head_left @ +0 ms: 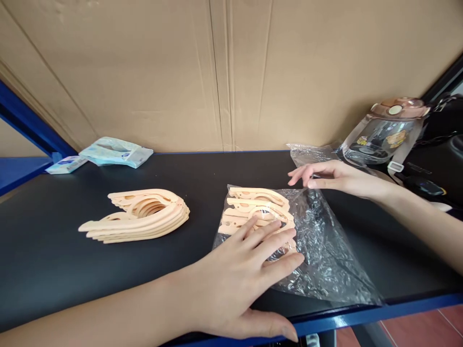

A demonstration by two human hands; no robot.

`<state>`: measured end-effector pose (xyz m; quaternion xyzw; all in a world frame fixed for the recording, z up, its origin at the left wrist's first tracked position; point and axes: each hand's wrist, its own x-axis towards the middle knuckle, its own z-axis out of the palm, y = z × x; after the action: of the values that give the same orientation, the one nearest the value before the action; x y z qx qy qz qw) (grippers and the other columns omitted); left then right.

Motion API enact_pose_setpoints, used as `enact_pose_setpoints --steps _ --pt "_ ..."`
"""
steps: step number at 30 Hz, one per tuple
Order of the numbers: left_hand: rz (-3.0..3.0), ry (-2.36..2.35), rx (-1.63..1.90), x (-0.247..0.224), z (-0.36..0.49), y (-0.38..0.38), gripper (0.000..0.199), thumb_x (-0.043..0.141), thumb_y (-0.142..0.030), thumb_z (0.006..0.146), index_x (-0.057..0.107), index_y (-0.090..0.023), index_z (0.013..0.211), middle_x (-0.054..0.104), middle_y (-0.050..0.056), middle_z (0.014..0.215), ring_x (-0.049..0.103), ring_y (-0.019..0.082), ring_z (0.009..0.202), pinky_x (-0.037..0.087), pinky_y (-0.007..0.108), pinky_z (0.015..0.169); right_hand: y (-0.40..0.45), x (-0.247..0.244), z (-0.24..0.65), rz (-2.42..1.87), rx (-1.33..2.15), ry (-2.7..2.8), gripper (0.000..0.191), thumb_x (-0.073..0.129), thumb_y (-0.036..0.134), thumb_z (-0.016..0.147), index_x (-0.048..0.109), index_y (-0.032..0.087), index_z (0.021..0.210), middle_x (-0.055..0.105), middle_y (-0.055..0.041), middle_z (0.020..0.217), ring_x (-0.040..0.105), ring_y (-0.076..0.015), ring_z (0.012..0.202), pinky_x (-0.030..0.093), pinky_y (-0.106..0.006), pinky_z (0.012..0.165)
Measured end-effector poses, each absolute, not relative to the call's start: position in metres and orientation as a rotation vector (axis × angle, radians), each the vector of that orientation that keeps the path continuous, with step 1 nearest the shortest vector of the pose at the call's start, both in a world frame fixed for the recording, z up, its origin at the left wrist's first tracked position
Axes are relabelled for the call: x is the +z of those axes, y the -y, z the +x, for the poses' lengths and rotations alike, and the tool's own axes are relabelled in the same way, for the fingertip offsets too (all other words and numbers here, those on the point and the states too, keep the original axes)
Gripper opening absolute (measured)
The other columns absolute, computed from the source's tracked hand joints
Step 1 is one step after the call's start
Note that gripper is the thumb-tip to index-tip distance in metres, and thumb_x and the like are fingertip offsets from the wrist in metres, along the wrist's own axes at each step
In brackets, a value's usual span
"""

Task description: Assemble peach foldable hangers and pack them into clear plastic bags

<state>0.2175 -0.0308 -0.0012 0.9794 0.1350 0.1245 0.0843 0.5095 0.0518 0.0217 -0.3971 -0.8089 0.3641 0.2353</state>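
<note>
Several cream-coloured folding clothes hangers lie inside a clear plastic bag near the front of the black table. Flat across the bag, over the hangers, rests my left hand, its fingers spread and the thumb out toward the table's edge. My right hand is at the bag's far edge, thumb and index finger closed on the film there, the other fingers loosely bent. To the left, a stack of similar folding hangers lies nested on the bare table, apart from both hands.
Blue-and-white soft packets lie at the back left. On the back right stands a clear water bottle with a brown lid and a strap, beside more crumpled plastic film and a black bag. Cardboard walls the rear.
</note>
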Motion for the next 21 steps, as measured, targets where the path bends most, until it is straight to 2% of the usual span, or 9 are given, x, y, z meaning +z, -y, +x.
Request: enact_pose_setpoints --steps 2,4,6,7,10,13,16,19,21 --pt "2.924 -0.381 0.388 -0.002 0.218 0.029 0.069 0.053 -0.061 0.086 0.048 -0.013 0.136 0.043 0.018 0.146 0.033 0.034 0.139 0.024 0.054 0.115 -0.053 0.021 0.497 -1.06 1.074 2.165 0.022 0.061 0.042 0.087 0.065 0.021 0.084 0.071 -0.0042 0.096 0.059 -0.0223 0.112 0.042 -0.042 0.099" --pt "2.92 -0.371 0.382 -0.003 0.218 0.028 0.071 0.054 -0.061 0.086 0.046 -0.013 0.137 0.042 0.017 0.147 0.032 0.033 0.14 0.022 0.053 0.116 -0.054 0.017 0.483 -1.062 1.126 2.094 0.021 0.06 0.04 0.088 0.062 0.019 0.084 0.068 -0.0022 0.082 0.064 -0.0181 0.09 0.047 -0.036 0.086" --pt "2.91 -0.37 0.386 -0.004 0.218 0.028 0.071 0.054 -0.061 0.086 0.046 -0.013 0.137 0.042 0.018 0.147 0.032 0.034 0.139 0.023 0.053 0.115 -0.054 0.011 0.47 -1.075 1.132 2.059 0.02 0.059 0.038 0.088 0.059 0.018 0.083 0.064 0.0005 0.074 0.06 -0.0139 0.072 0.048 -0.032 0.075" --pt "2.898 -0.374 0.402 -0.004 0.218 0.028 0.069 0.054 -0.06 0.086 0.046 -0.013 0.136 0.044 0.018 0.146 0.033 0.034 0.139 0.025 0.053 0.115 -0.053 0.008 0.464 -1.079 1.103 2.064 0.021 0.058 0.038 0.088 0.059 0.018 0.083 0.063 0.001 0.074 0.059 -0.0131 0.069 0.047 -0.031 0.072" --pt "2.819 -0.41 0.539 -0.005 0.217 0.029 0.057 0.053 -0.051 0.091 0.047 -0.011 0.131 0.052 0.018 0.137 0.041 0.029 0.134 0.034 0.046 0.113 -0.049 -0.001 0.452 -1.105 0.876 2.14 0.017 0.055 0.034 0.089 0.06 0.018 0.086 0.064 -0.0007 0.079 0.058 -0.0141 0.072 0.045 -0.029 0.07" --pt "2.794 -0.477 0.82 -0.007 0.217 0.031 0.039 0.054 -0.028 0.093 0.046 -0.01 0.127 0.055 0.017 0.131 0.044 0.022 0.132 0.04 0.036 0.109 -0.043 -0.008 0.444 -1.18 0.598 2.193 0.01 0.052 0.024 0.088 0.06 0.019 0.09 0.064 0.0002 0.077 0.057 -0.0139 0.07 0.043 -0.028 0.066" --pt "2.935 -0.426 1.017 -0.008 0.221 0.033 0.047 0.057 -0.015 0.09 0.041 -0.01 0.134 0.052 0.015 0.137 0.038 0.024 0.137 0.035 0.04 0.113 -0.038 -0.012 0.439 -1.227 0.457 2.183 0.01 0.051 0.023 0.089 0.059 0.019 0.093 0.06 0.0034 0.068 0.053 -0.0122 0.061 0.04 -0.026 0.061" --pt "3.097 -0.295 0.967 -0.008 0.226 0.037 0.048 0.052 -0.016 0.094 0.039 -0.015 0.14 0.049 0.007 0.144 0.031 0.023 0.141 0.029 0.042 0.116 -0.036 -0.014 0.436 -1.232 0.403 2.176 0.014 0.05 0.025 0.09 0.056 0.019 0.101 0.056 0.0051 0.065 0.051 -0.0116 0.058 0.04 -0.025 0.062" --pt "3.165 -0.236 0.936 -0.009 0.229 0.04 0.045 0.05 -0.019 0.095 0.041 -0.018 0.14 0.05 0.003 0.144 0.033 0.021 0.141 0.028 0.041 0.117 -0.035 -0.015 0.434 -1.239 0.357 2.183 0.016 0.05 0.025 0.091 0.054 0.02 0.106 0.055 0.0055 0.065 0.051 -0.0118 0.058 0.041 -0.026 0.065"
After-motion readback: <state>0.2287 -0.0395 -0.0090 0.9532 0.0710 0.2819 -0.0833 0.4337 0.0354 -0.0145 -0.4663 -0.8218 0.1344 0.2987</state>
